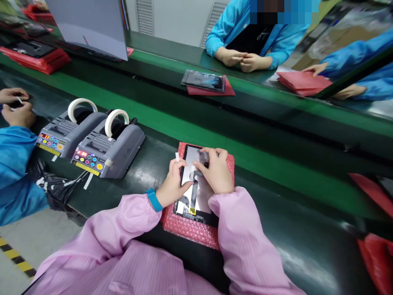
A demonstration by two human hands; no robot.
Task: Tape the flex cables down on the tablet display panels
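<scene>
A tablet-sized screen panel [201, 194] with a silvery back, black edges and a yellow patch lies on red bubble wrap [192, 233]. My left hand [172, 183] is at the panel's left edge, fingers curled and thumb stretched over the silvery back. A short strip of white tape [177, 156] sticks up from its fingers. My right hand [217, 170] rests over the panel's upper right, thumb and forefinger apart and touching its surface near a dark flex cable. Nothing shows in its grasp, though the palm side is hidden.
Two grey tape dispensers [112, 149] [73, 127] stand at left, strips protruding. A co-worker's hands [18, 108] are beyond them. Across the green conveyor [159, 123] lie a wrapped panel [204, 80] and red sleeves [303, 82], near other people's hands. Red packets sit at right.
</scene>
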